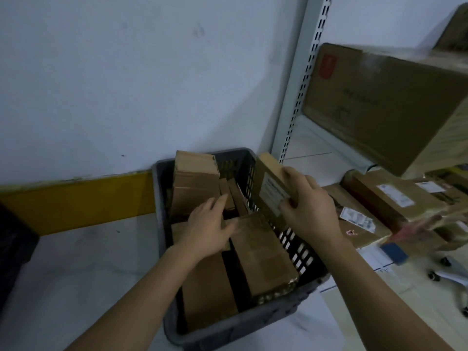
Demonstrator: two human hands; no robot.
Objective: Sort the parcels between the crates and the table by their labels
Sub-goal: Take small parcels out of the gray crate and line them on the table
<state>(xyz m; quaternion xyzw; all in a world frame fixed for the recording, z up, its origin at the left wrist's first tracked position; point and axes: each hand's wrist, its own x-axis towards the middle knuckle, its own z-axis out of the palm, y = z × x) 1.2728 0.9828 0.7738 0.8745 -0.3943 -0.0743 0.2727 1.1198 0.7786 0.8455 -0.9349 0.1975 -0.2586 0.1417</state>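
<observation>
Head cam, looking down at a grey crate [162,224] sitting on the pale floor [83,262] against the wall, with a yellow stripe [76,201] running along the bottom of that wall. The crate is packed with brown cardboard parcels, some standing on edge at the far end, a couple lying flat nearer me.

My right hand [307,211] has a grip on a small parcel [269,181] by its right edge, thumb on the front and fingers wrapped behind. It's held upright just over the crate's right wall, white label [272,196] facing me, print too blurry to read.

My left hand [210,229] is inside the crate, grip loose and fingers spread flat, resting on top of the parcels in the middle, thumb touching the flat parcel [263,252] on the right side.

To the right, outside the crate, more labelled parcels [379,198] are piled on a low shelf. Above them a big cardboard box [385,105] sits on the shelf, next to a slotted metal upright [301,79].
</observation>
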